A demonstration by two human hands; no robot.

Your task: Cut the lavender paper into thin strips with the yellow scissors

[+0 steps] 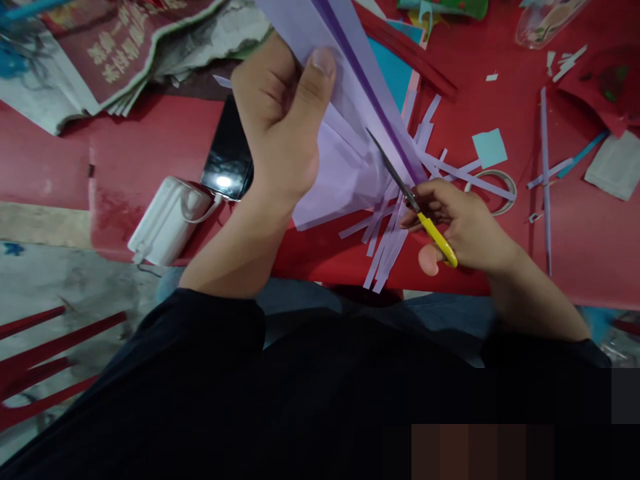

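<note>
My left hand (pixel 283 127) is closed around a folded sheet of lilac paper (pixel 345 100), thumb pressed on its front, holding it up above the red table (pixel 575 233). My right hand (pixel 463 230) grips small scissors with yellow handles (pixel 423 213); the blades point up and left into the paper's lower edge. Several cut lilac strips (pixel 387 230) lie fanned on the table under the scissors.
A black phone (pixel 227 153) wired to a white power bank (pixel 165 220) lies at the left table edge. Newspapers (pixel 115 53) lie at the back left. A blue paper square (pixel 489 147), a tape roll (pixel 503 190), loose strips and scraps lie to the right.
</note>
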